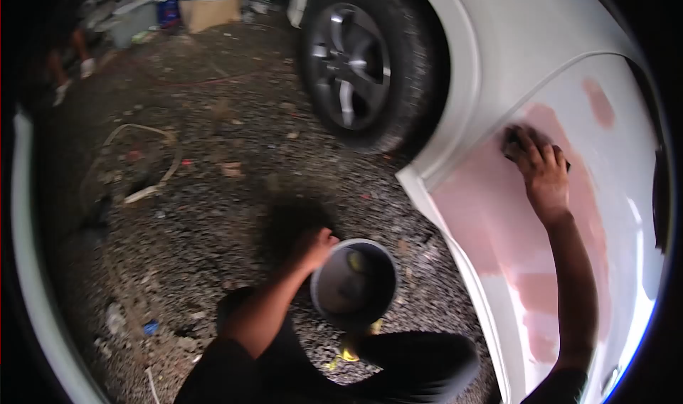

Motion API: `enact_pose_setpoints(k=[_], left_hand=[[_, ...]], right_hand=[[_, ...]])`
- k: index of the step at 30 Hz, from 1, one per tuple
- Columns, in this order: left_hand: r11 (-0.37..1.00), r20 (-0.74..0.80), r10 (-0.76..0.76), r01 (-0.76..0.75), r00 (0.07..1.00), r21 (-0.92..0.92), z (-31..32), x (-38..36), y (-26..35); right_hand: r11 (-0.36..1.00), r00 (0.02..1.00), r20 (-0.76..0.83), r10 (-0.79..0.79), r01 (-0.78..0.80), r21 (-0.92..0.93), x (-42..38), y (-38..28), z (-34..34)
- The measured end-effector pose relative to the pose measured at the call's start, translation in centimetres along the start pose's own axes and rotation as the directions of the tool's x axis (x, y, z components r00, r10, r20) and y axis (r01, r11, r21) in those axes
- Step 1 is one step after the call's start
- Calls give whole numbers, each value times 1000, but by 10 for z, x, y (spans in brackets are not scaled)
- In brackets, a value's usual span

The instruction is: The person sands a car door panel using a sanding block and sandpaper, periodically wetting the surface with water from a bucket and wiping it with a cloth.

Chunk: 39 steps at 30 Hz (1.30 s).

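Note:
My right hand (544, 173) presses a dark sanding block (511, 145) against the car's white door panel (619, 190). The block's ends show on both sides of my fingers. Beneath it spreads a large patch of pinkish filler or primer (477, 212) with uneven edges. Low over the gravel, my left hand (316, 249) is closed at the left rim of a grey bucket (391, 262); blur hides exactly how the fingers meet the rim. Murky liquid and a yellowish item (356, 263) show inside the bucket.
A wheel (356, 62) with a black tyre stands ahead. On the gravel lie a pale hose loop (174, 158) and a blue scrap (150, 327). A cardboard box (210, 14) and clutter line the back. Another person's feet (87, 67) show at far left.

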<state>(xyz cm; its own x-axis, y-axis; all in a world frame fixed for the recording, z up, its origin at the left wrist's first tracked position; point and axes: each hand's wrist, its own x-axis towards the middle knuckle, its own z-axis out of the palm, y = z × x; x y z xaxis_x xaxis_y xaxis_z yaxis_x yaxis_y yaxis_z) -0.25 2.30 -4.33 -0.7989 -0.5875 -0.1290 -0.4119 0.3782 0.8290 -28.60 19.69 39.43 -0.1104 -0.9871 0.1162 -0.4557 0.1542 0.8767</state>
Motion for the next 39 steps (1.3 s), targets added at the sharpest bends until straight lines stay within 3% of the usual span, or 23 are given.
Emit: enact_pose_setpoints(k=[2,3,4,5,7,8,9,11,14,17,21,22,25,26,30,33,39], left_hand=[[999,62,26,-28,998,35,2,-14,11],[1000,-73,25,-25,997,3,22,-33,7],[986,-183,102,-76,978,146,49,-42,-7],[985,-307,132,-89,943,150,60,-49,-7],[993,-337,101,-76,936,87,59,-57,-8],[989,-339,109,-68,935,132,58,-57,-12],[983,-336,114,-57,935,176,58,-58,-14],[958,-357,138,-33,924,284,55,-57,-5],[928,-318,128,0,939,374,58,-58,0],[916,-255,53,55,966,398,55,-57,3],[939,-259,32,60,965,339,53,-58,7],[941,-252,19,68,968,332,48,-59,9],[933,-279,55,51,959,357,54,-57,3],[939,-273,43,54,961,339,57,-55,2],[929,-290,72,41,954,368,64,-53,-7],[934,-198,5,66,980,352,48,-55,10],[931,-186,-29,94,982,354,51,-50,10]], right_hand=[[975,986,-26,164,-158,159,11,-29,-16],[946,973,-26,231,-219,238,9,-47,-25],[921,970,7,245,-235,311,3,-70,-35],[892,968,45,246,-244,381,-8,-94,-46],[709,967,168,191,-254,658,-34,-155,-52],[669,982,183,50,-169,723,-45,-189,-47],[449,978,189,-92,-129,884,-42,-204,-66],[419,865,350,-360,-186,889,-46,-233,-75],[333,776,209,-594,1,943,-52,-244,-47],[454,717,335,-611,-28,890,-29,-237,-64],[480,602,397,-693,-26,877,-17,-263,-11],[370,607,267,-748,48,928,-20,-287,41],[429,603,370,-707,-51,902,14,-262,14],[357,657,281,-699,-19,934,18,-266,28],[340,678,229,-698,34,940,39,-288,50],[287,655,167,-737,80,954,49,-298,52],[330,590,217,-778,89,940,57,-289,43]])
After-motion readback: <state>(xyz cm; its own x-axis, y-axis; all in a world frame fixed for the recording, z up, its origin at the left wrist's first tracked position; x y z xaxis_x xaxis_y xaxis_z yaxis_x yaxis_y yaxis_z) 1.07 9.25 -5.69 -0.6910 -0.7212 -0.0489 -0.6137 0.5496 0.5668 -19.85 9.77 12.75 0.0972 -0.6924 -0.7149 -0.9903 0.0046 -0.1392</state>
